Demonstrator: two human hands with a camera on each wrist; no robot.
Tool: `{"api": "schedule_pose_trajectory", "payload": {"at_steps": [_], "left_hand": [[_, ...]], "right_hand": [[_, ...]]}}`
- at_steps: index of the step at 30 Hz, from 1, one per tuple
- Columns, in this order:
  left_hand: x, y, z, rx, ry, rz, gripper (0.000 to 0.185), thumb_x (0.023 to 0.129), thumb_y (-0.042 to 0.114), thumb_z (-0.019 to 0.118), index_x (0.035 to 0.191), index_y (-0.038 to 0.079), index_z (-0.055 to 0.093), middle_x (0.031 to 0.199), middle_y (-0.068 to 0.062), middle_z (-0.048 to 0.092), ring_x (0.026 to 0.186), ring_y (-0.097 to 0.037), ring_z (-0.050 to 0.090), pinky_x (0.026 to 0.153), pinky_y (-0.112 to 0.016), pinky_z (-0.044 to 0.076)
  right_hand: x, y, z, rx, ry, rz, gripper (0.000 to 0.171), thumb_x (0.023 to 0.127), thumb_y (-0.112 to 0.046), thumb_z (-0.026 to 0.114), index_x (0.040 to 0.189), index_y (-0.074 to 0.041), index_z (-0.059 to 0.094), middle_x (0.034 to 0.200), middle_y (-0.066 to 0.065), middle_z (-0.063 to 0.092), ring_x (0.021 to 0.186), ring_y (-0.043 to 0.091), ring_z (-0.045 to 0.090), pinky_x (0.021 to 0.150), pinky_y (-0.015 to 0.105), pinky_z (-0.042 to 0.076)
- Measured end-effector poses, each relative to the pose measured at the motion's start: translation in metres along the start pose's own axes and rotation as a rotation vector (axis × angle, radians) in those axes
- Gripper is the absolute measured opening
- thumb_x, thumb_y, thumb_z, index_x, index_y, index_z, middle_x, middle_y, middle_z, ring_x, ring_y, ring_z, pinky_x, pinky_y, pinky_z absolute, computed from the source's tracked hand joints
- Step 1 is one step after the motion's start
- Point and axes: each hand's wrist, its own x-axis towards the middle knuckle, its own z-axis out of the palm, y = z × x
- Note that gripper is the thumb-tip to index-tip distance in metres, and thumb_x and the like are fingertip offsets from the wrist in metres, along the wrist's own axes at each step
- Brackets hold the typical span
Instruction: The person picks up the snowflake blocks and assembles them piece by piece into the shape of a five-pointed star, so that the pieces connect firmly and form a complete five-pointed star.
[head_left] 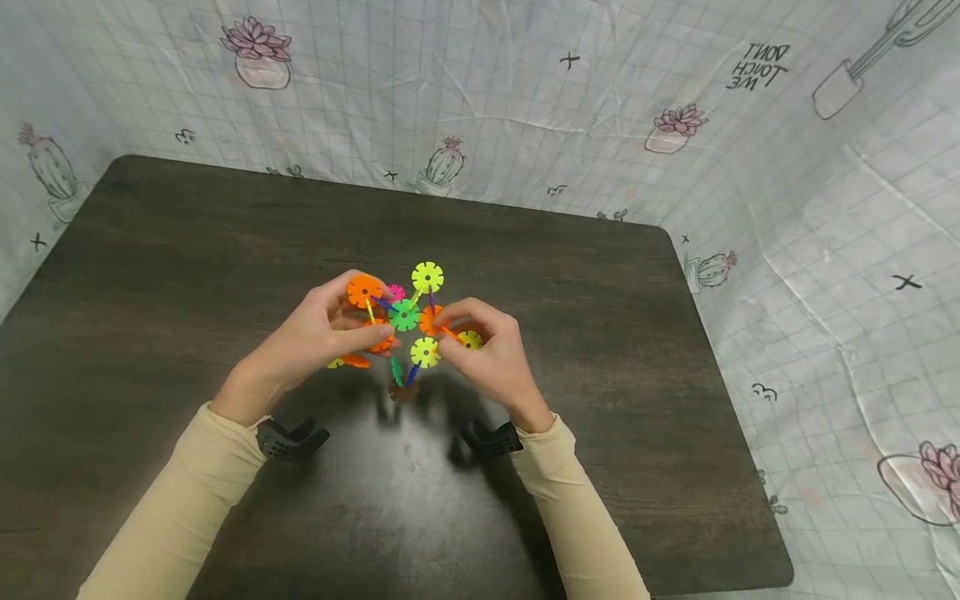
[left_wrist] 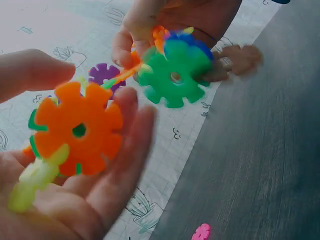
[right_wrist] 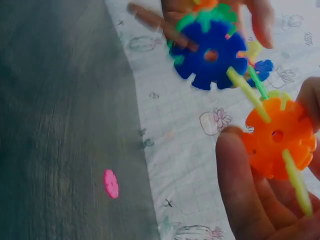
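Both hands hold one joined cluster of notched plastic snowflake discs above the table. My left hand (head_left: 311,333) grips its left side, where an orange disc (left_wrist: 97,125) with a yellow disc (left_wrist: 32,180) slotted into it lies against the fingers. On the right side, my right hand (head_left: 491,350) pinches another orange disc (right_wrist: 287,135) between thumb and fingers. Between the hands are a green disc (head_left: 405,321), a blue disc (right_wrist: 197,65) and yellow-green discs (head_left: 426,352). A brown disc (head_left: 402,392) sticks out toward the person. Fingers hide some of the joints.
A pink disc (right_wrist: 111,183) lies apart on the dark wood table (head_left: 600,333). Hanging cloth with cactus drawings (head_left: 510,108) stands behind the table and along its sides. Each wrist wears a black strap mount (head_left: 292,437).
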Motion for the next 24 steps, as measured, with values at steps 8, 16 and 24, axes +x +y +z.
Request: {"api": "schedule_pose_trajectory", "payload": {"at_steps": [8,16,24], "left_hand": [[-0.002,-0.001,0.001,0.036,0.035,-0.002,0.038,0.083,0.013,0.072,0.111,0.007,0.048,0.096,-0.016,0.063,0.083,-0.032,0.07,0.07,-0.043,0.058],[0.003,0.002,0.005,0.029,0.013,-0.008,0.038,0.082,0.011,0.072,0.111,0.007,0.048,0.093,-0.014,0.063,0.08,-0.026,0.071,0.068,-0.044,0.058],[0.002,0.003,0.006,0.037,0.018,-0.033,0.036,0.083,0.009,0.072,0.11,0.007,0.048,0.092,-0.016,0.063,0.081,-0.03,0.071,0.066,-0.048,0.057]], "right_hand": [[0.001,0.0,-0.005,0.093,-0.087,0.093,0.011,0.079,0.009,0.059,0.089,0.004,0.064,0.088,0.018,0.065,0.076,0.031,0.063,0.07,0.034,0.055],[-0.005,0.032,-0.005,0.186,-0.054,0.139,0.012,0.079,-0.001,0.066,0.085,-0.011,0.068,0.087,0.007,0.067,0.076,0.025,0.066,0.07,0.039,0.057],[-0.007,0.036,-0.004,0.307,-0.084,0.216,0.009,0.078,0.003,0.066,0.086,-0.002,0.066,0.088,0.012,0.067,0.075,0.029,0.068,0.066,0.036,0.057]]}}
